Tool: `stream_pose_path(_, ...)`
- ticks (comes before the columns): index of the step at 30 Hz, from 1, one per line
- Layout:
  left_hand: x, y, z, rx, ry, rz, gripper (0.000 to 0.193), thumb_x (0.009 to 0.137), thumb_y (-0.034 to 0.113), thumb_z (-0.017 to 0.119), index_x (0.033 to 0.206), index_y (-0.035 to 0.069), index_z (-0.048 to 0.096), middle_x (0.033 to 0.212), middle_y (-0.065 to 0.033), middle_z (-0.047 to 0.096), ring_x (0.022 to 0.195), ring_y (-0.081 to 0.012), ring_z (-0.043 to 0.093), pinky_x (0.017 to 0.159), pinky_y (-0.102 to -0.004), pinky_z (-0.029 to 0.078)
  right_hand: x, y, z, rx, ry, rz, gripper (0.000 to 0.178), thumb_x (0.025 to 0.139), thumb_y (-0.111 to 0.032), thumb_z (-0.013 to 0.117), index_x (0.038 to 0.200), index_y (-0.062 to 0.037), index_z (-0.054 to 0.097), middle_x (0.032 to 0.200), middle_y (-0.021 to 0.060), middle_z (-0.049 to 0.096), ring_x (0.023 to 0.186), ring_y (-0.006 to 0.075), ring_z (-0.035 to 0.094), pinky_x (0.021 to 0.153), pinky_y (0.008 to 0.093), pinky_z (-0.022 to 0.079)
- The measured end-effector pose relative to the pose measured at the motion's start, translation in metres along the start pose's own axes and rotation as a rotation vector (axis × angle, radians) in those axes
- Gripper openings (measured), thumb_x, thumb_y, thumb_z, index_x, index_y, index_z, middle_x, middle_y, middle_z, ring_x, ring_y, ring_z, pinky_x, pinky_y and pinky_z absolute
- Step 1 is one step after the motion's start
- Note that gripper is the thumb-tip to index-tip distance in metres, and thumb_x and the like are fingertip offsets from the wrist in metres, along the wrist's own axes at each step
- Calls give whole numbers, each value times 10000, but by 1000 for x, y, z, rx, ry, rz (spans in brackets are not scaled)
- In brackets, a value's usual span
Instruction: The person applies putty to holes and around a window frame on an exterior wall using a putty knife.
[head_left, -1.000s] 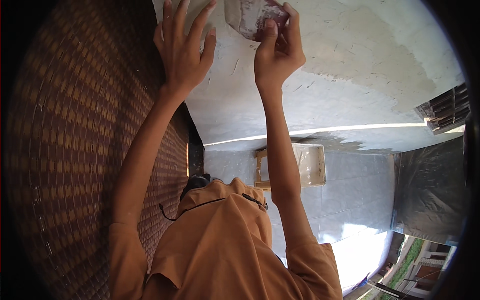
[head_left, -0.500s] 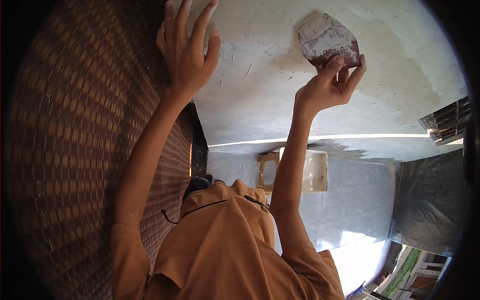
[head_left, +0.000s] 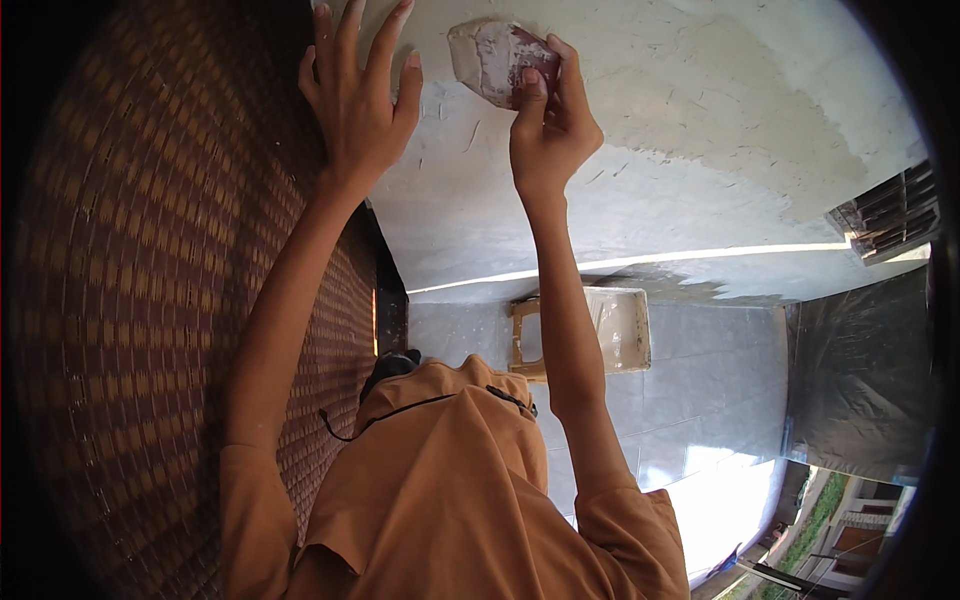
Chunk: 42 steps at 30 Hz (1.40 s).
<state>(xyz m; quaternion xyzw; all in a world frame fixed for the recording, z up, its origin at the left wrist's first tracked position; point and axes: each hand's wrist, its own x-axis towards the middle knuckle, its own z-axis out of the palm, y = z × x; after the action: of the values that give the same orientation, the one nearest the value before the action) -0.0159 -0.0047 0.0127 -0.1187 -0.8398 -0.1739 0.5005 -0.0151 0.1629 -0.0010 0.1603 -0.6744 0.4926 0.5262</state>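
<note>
A flat reddish-brown putty scraper (head_left: 490,62), mostly coated in whitish putty, is pinched between the thumb and fingers of my right hand (head_left: 556,130). It lies against or very close to the pale wall (head_left: 690,120), which carries greyish, damp-looking patches and small scratches. Up at the left, my left hand (head_left: 365,105) is spread with its fingers apart and nothing in it. It reaches up where the wall meets the brown woven panel (head_left: 180,290); whether its fingertips touch the wall, I cannot tell.
Below the wall, on the grey tiled floor (head_left: 690,400), stands a putty-smeared pale tray (head_left: 625,325) beside a yellowish-brown frame-like piece (head_left: 520,340). A dark vent grille (head_left: 890,215) sits in the wall at right. Dark sheeting (head_left: 855,380) hangs near a bright opening.
My right hand has swept left across the wall with the scraper, which has turned so its coated edge points left. My left hand has shifted slightly left and stays spread.
</note>
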Motion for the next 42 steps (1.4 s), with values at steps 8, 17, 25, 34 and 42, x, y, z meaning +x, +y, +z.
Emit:
stream_pose_path(8,0,3,-4,3,0,-8,550,910,209,489,1444,110,404,1552,-185,237,1446,-419,141,1106,-586,146,2,-10,-14,73,83,26,314,928,-25,585,1241,-50,592,849,104,685,696,109,630,616,243,528)
stream_pose_path(17,1,4,-11,21,-24,-37,554,901,212,493,1439,109,410,1550,-188,233,1445,-428,137,1114,-574,149,13,-5,-32,249,317,152,322,945,-21,559,1267,-23,554,965,153,678,790,146,650,650,264,537)
stream_pose_path(25,1,3,-4,25,-21,-40,529,924,202,480,1437,101,407,1548,-195,231,1444,-422,140,1103,-573,160,24,-15,-39,317,493,266,314,938,-3,553,1252,-10,561,865,112,668,838,139,652,624,235,522)
stream_pose_path(34,0,-10,6,3,195,166,529,927,290,552,1438,219,435,1531,-137,291,1408,-458,216,1060,-581,214,17,5,-38,177,350,184,369,956,-32,528,1319,-1,467,1013,189,642,904,243,671,681,324,607)
stream_pose_path(42,-3,1,14,-29,202,147,519,918,263,557,1423,202,456,1511,-147,319,1391,-469,247,1047,-567,233,19,-2,-14,147,11,120,327,947,-42,569,1272,-39,542,913,108,647,771,151,647,625,281,552)
